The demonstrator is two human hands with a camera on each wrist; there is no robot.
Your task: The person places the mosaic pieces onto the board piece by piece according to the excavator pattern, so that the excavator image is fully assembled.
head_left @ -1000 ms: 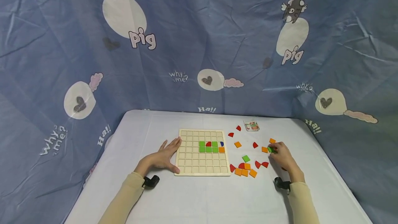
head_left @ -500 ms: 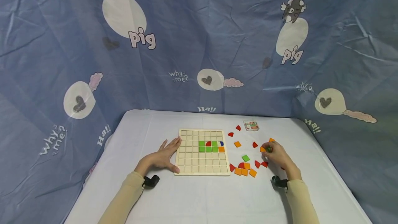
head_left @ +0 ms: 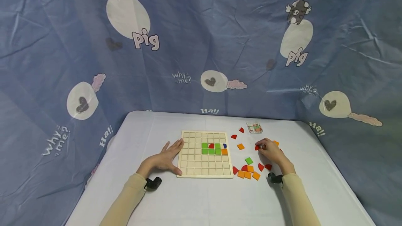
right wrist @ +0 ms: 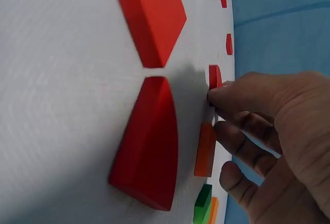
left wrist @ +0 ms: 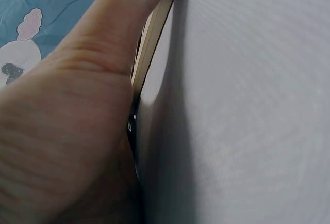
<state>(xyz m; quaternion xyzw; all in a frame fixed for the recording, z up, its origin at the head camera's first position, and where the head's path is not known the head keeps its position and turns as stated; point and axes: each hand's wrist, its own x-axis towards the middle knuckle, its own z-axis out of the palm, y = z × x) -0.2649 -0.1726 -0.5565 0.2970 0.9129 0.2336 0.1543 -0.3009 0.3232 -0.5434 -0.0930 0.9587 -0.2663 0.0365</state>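
My left hand (head_left: pixel 164 157) rests along the left edge of a pale wooden grid board (head_left: pixel 192 166), fingers spread and thumb at its lower corner. Green squares, a red quarter-circle, an orange square and a small blue piece (head_left: pixel 224 146) fill some cells. To the right of the board, my right hand (head_left: pixel 272 151) pinches a red quarter-circle piece (right wrist: pixel 214 74) between thumb and forefinger, low over the table. Its other fingers curl beside an orange tile (right wrist: pixel 205 150) in the right wrist view. The left wrist view shows mostly the hand's heel and the board's edge.
Loose orange squares (head_left: pixel 247 175) and red quarter-circles lie right of the board, with a green square (head_left: pixel 248 160) among them. A printed card (head_left: pixel 254 127) lies at the back. Behind the white table hangs a blue printed cloth (head_left: pixel 176 44).
My right hand has moved left and slightly back, from beside a green tile past an orange one to the red quarter-circle piece. The left hand has stayed on the board.
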